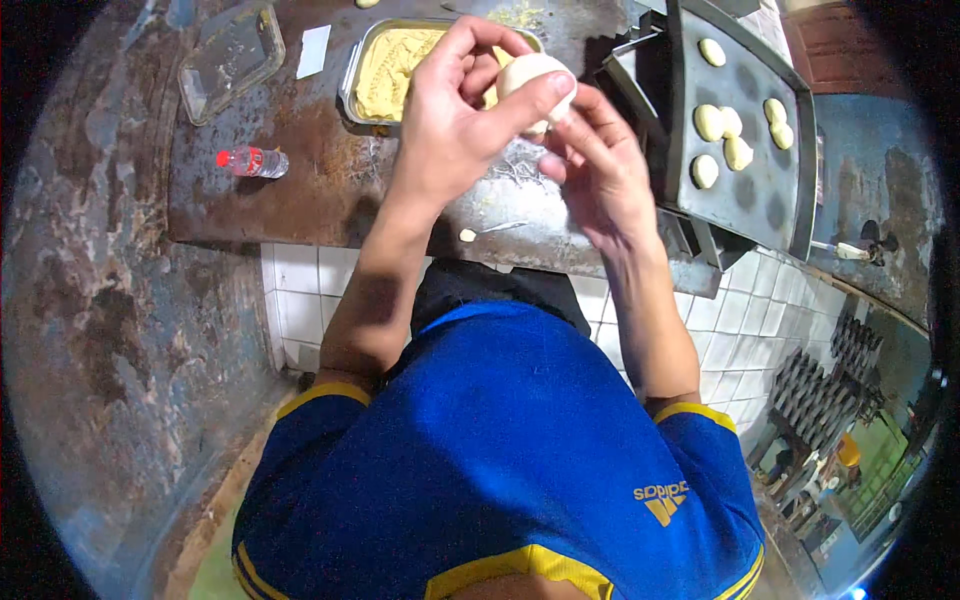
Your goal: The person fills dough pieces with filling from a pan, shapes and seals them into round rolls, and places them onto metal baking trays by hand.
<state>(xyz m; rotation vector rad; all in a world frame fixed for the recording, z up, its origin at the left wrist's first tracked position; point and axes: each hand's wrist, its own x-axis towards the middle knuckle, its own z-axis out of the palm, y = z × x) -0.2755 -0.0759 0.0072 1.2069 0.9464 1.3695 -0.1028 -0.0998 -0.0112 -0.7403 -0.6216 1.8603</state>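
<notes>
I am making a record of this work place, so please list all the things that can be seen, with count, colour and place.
dough ball: one, pale cream, held between both hands above the worktop
filling tray: one, metal with yellow filling, on the worktop behind the hands
baking tray: one, dark grey, to the right of the hands
shaped dough pieces: about seven, pale cream, on the baking tray
bottle: one, clear with red cap, lying on the worktop at left
plastic lid: one, clear, far left of the worktop
worktop: one, rusty brown metal
left hand: one, gripping the dough ball
right hand: one, touching the dough ball from below
</notes>
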